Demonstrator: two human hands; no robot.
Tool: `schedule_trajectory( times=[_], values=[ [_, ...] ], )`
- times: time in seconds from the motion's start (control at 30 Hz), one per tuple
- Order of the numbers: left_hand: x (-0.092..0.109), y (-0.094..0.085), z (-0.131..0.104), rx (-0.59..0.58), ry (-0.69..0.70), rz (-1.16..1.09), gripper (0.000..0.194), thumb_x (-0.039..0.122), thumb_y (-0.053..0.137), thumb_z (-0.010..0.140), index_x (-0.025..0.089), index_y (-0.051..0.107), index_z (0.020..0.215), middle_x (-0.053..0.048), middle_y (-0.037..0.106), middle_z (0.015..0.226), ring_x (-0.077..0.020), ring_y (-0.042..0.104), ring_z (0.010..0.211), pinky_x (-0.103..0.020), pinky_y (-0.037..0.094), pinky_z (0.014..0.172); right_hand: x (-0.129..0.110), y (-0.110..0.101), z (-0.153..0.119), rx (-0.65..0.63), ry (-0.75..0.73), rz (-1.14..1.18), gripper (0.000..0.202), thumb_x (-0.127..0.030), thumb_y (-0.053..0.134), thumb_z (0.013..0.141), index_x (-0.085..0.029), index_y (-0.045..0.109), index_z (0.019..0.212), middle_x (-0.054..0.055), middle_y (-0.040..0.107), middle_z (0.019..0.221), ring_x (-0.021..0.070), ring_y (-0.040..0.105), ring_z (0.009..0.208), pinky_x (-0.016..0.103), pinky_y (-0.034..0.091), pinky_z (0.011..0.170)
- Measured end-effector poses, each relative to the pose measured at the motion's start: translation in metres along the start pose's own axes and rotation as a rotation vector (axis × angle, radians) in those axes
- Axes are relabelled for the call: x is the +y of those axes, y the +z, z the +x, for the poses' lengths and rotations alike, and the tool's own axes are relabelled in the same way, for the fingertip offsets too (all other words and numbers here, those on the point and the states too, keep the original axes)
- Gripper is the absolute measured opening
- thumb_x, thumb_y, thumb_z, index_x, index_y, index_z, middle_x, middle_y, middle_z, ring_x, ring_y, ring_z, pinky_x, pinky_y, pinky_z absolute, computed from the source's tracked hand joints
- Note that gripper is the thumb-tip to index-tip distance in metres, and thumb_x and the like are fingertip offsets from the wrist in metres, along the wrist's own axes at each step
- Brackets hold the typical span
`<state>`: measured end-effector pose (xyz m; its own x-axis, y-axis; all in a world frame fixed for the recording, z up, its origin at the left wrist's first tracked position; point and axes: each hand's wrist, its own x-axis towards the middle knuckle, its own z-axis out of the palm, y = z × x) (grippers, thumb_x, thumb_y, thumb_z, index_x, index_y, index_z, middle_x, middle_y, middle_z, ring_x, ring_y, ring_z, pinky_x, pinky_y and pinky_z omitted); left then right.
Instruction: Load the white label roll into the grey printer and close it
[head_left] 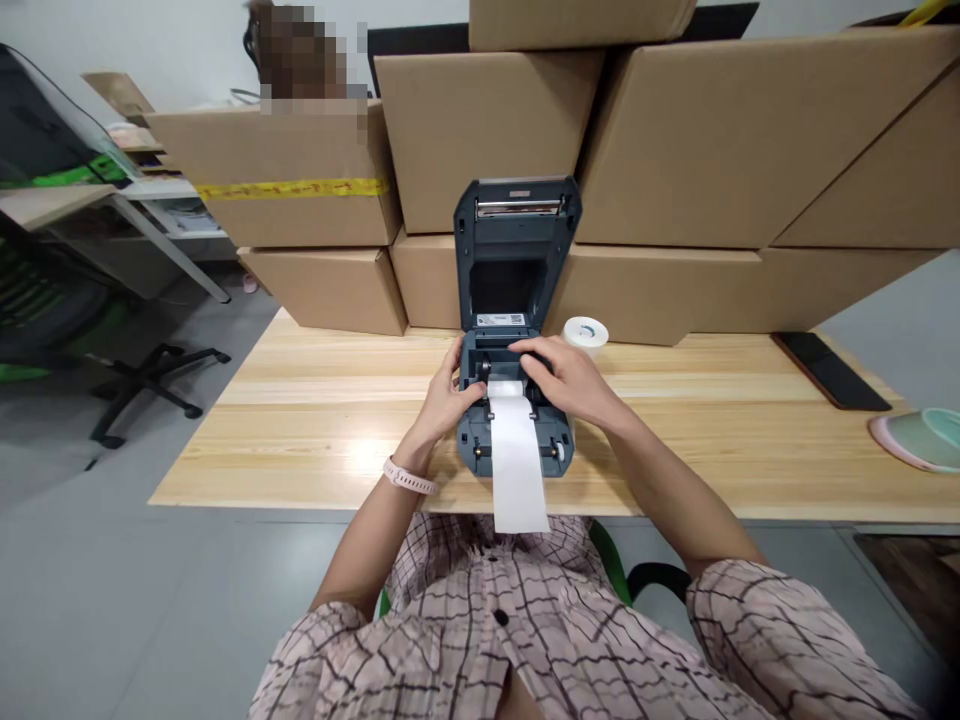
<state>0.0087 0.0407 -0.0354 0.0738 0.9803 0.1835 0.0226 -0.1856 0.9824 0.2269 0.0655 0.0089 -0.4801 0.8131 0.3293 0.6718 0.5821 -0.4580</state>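
A dark grey label printer [517,255] stands on the wooden table with its lid raised. Inside it sits a roll, and a white paper strip [517,475] runs from it toward me and hangs over the table's front edge. My left hand [444,398] rests on the printer's left side, fingers apart, thumb reaching in at the roll. From the right, my right hand [566,376] reaches over the open body, fingers spread and touching the inside near the roll. Neither hand grips anything that I can see.
Cardboard boxes [487,130] are stacked along the table's back. Behind the printer's right side stands a white roll [586,332]. A dark phone [831,371] and a green cup [937,438] lie at the right of the wooden table [300,430]. A person's head shows behind the boxes.
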Motion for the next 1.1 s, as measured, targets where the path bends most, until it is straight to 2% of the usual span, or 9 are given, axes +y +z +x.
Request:
schedule_trajectory(
  times=[0.13, 0.27, 0.4, 0.5, 0.67, 0.77, 0.83, 0.97, 1.1],
  values=[
    [-0.005, -0.006, 0.002, 0.008, 0.020, -0.021, 0.108, 0.026, 0.074, 0.072, 0.019, 0.023, 0.167, -0.018, 0.043, 0.165, -0.0300, 0.051, 0.147, -0.044, 0.041, 0.122, -0.014, 0.000, 0.024, -0.329, -0.157, -0.128, 0.031, -0.019, 0.050, 0.096, -0.018, 0.076, 0.114, 0.015, 0.078, 0.113, 0.0300, 0.069, 0.115, 0.051, 0.043, 0.111],
    [-0.006, -0.015, 0.001, -0.022, -0.009, -0.024, 0.119, 0.022, 0.072, 0.072, 0.016, 0.005, 0.169, -0.025, 0.042, 0.164, -0.0304, 0.063, 0.135, -0.049, 0.049, 0.115, -0.016, -0.002, 0.043, -0.516, -0.203, -0.203, 0.032, -0.014, 0.054, 0.093, -0.020, 0.077, 0.113, 0.012, 0.080, 0.088, 0.0294, 0.074, 0.097, 0.050, 0.043, 0.107],
    [-0.006, -0.018, -0.002, -0.032, -0.005, -0.048, 0.115, 0.023, 0.072, 0.074, 0.021, 0.008, 0.170, -0.023, 0.042, 0.164, -0.0305, 0.063, 0.136, -0.049, 0.049, 0.115, -0.013, -0.017, 0.047, -0.640, -0.244, -0.182, 0.039, -0.021, 0.049, 0.099, -0.027, 0.072, 0.130, 0.008, 0.081, 0.111, 0.0280, 0.074, 0.104, 0.042, 0.050, 0.095],
    [-0.008, -0.017, -0.001, -0.029, 0.010, -0.059, 0.113, 0.023, 0.074, 0.074, 0.022, 0.012, 0.169, -0.022, 0.043, 0.164, -0.0315, 0.058, 0.142, -0.049, 0.049, 0.116, -0.010, -0.027, 0.047, -0.712, -0.303, -0.041, 0.039, -0.027, 0.049, 0.103, -0.031, 0.066, 0.138, 0.003, 0.078, 0.124, 0.0231, 0.073, 0.107, 0.036, 0.052, 0.094],
    [-0.010, -0.017, -0.001, -0.034, 0.024, -0.084, 0.110, 0.021, 0.073, 0.075, 0.023, 0.015, 0.168, -0.022, 0.041, 0.165, -0.0330, 0.055, 0.145, -0.051, 0.047, 0.118, 0.000, -0.043, 0.035, -0.713, -0.363, 0.422, 0.050, -0.039, 0.064, 0.099, -0.024, 0.058, 0.147, 0.007, 0.073, 0.124, 0.0202, 0.069, 0.109, 0.033, 0.054, 0.093],
    [-0.010, -0.016, -0.003, -0.031, 0.006, -0.077, 0.107, 0.020, 0.071, 0.076, 0.021, 0.015, 0.168, -0.022, 0.039, 0.167, -0.0324, 0.052, 0.147, -0.052, 0.043, 0.121, 0.023, -0.066, 0.009, -0.605, -0.359, 0.699, 0.058, -0.037, 0.074, 0.094, -0.028, 0.055, 0.148, 0.005, 0.072, 0.118, 0.0189, 0.068, 0.108, 0.033, 0.055, 0.093],
    [-0.009, -0.016, -0.004, -0.026, 0.002, -0.073, 0.105, 0.020, 0.069, 0.078, 0.020, 0.015, 0.168, -0.022, 0.038, 0.167, -0.0314, 0.049, 0.149, -0.052, 0.039, 0.124, 0.046, -0.083, -0.015, -0.530, -0.319, 0.810, 0.052, -0.033, 0.076, 0.092, -0.030, 0.060, 0.142, 0.005, 0.072, 0.117, 0.0198, 0.068, 0.110, 0.034, 0.055, 0.095],
    [-0.010, -0.015, -0.004, -0.014, -0.001, -0.066, 0.104, 0.020, 0.070, 0.079, 0.021, 0.017, 0.168, -0.020, 0.039, 0.167, -0.0305, 0.047, 0.151, -0.051, 0.037, 0.126, 0.096, -0.101, -0.058, -0.476, 0.000, 0.696, 0.032, -0.036, 0.077, 0.091, -0.029, 0.073, 0.122, 0.007, 0.072, 0.123, 0.0253, 0.067, 0.116, 0.038, 0.054, 0.097],
    [-0.007, -0.016, -0.004, -0.030, -0.014, -0.058, 0.104, 0.023, 0.073, 0.080, 0.021, 0.018, 0.168, -0.020, 0.040, 0.166, -0.0316, 0.051, 0.148, -0.052, 0.037, 0.126, 0.128, -0.083, -0.076, -0.434, 0.330, 0.667, 0.044, -0.048, 0.086, 0.078, -0.023, 0.075, 0.113, 0.010, 0.075, 0.118, 0.0284, 0.068, 0.107, 0.043, 0.055, 0.095]
  ],
)
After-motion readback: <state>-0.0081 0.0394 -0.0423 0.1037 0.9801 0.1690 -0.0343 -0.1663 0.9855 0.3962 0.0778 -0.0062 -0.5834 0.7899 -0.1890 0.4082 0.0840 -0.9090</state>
